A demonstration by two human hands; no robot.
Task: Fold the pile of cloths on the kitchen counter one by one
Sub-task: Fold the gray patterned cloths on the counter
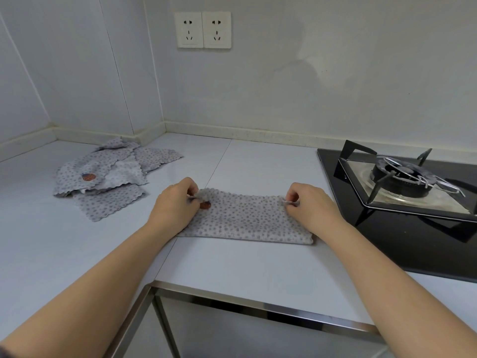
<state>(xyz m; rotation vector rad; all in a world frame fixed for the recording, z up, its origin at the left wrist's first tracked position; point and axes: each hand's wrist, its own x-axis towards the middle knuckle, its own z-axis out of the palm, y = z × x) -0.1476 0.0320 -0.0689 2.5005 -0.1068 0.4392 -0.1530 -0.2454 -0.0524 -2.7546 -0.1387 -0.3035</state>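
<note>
Between left hand [175, 205] and right hand [308, 208], folded cloth [245, 218], corners pinched

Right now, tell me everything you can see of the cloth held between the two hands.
The cloth is pale grey with small darker dots, soft and textured like microfibre. It lies flat on the white counter as a long folded band, fold edge nearest the person, left of the gas hob. A small round brown tag sits near its left end. The left hand pinches its far left corner, and the right hand its far right corner.
</note>
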